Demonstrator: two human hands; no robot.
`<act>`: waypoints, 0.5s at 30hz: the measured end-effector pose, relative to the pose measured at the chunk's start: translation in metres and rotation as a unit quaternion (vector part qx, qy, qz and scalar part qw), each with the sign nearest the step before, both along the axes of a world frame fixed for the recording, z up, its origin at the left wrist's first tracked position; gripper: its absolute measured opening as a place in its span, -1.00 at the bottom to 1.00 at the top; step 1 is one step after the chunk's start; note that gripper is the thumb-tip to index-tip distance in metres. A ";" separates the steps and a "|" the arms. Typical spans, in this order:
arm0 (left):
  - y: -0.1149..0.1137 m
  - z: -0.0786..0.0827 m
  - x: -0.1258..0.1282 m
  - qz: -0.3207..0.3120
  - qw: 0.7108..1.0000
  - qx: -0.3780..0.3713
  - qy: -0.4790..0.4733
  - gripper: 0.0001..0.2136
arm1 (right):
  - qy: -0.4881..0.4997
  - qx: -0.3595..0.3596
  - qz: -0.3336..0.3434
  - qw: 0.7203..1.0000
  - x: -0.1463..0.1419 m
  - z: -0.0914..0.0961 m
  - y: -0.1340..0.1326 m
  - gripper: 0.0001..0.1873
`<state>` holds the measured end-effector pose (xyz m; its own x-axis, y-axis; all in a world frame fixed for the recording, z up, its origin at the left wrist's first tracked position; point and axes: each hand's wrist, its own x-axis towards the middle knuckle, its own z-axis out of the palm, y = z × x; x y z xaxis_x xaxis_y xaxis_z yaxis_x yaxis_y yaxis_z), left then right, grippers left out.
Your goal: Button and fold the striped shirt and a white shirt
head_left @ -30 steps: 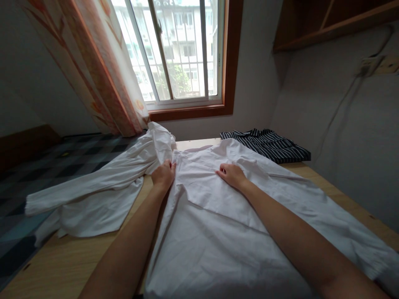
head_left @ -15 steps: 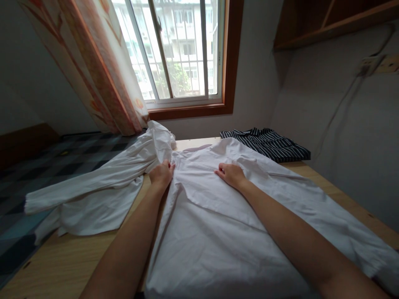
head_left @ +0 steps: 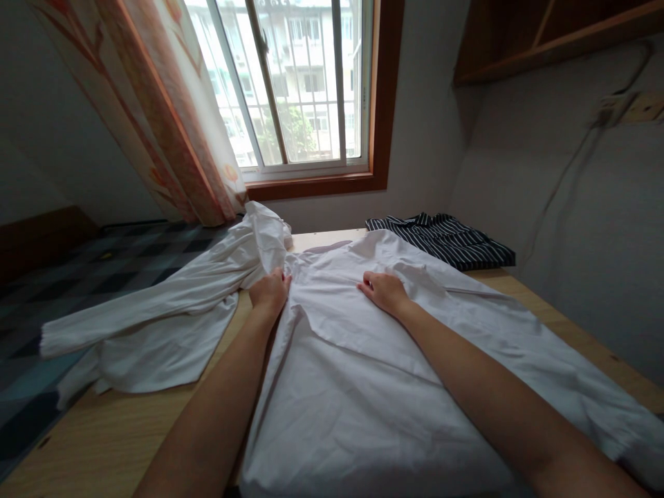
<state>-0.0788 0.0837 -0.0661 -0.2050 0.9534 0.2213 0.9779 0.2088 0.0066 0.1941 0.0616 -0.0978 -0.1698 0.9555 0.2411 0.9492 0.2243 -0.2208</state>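
A white shirt [head_left: 363, 408] lies spread on the wooden board, its long sleeve [head_left: 544, 346] stretching toward the lower right. My left hand [head_left: 270, 290] is closed on the shirt's left edge, near its upper end. Farther right, my right hand [head_left: 384, 292] rests on the upper part of the shirt, fingers curled and pinching the cloth. Wrinkles run between and below the two hands. To the left of my left hand, more white cloth with a long sleeve [head_left: 145, 311] lies loosely; whether it joins the same shirt cannot be told.
A folded black-and-white striped shirt [head_left: 446, 238] lies at the back right of the wooden board [head_left: 124, 429]. Dark checked bedding [head_left: 140, 252] is on the left. Behind are a curtain [head_left: 176, 124] and a barred window [head_left: 306, 90]; a wooden shelf [head_left: 560, 52] hangs upper right.
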 end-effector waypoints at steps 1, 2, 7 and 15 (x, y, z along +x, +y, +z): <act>0.000 0.000 0.001 0.005 1.000 0.000 0.006 -0.60 | 0.000 0.000 0.000 1.000 0.000 -0.001 0.000 -0.73; -0.001 -0.001 0.003 0.009 1.000 -0.002 0.011 -0.60 | 0.002 -0.002 -0.001 1.000 0.000 -0.001 0.001 -0.74; 0.000 -0.002 0.005 0.005 1.000 -0.007 0.019 -0.61 | 0.009 0.022 0.009 1.000 -0.002 0.003 -0.001 -0.81; -0.001 -0.001 0.007 0.004 1.000 0.003 0.024 -0.64 | 0.057 0.046 0.218 0.973 -0.023 0.002 -0.014 -0.72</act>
<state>-0.0723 0.0825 -0.0670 -0.2013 0.9507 0.2360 0.9755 0.2164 -0.0401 0.1710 0.0479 -0.0956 -0.5213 0.7718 0.3641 0.7294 0.6244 -0.2795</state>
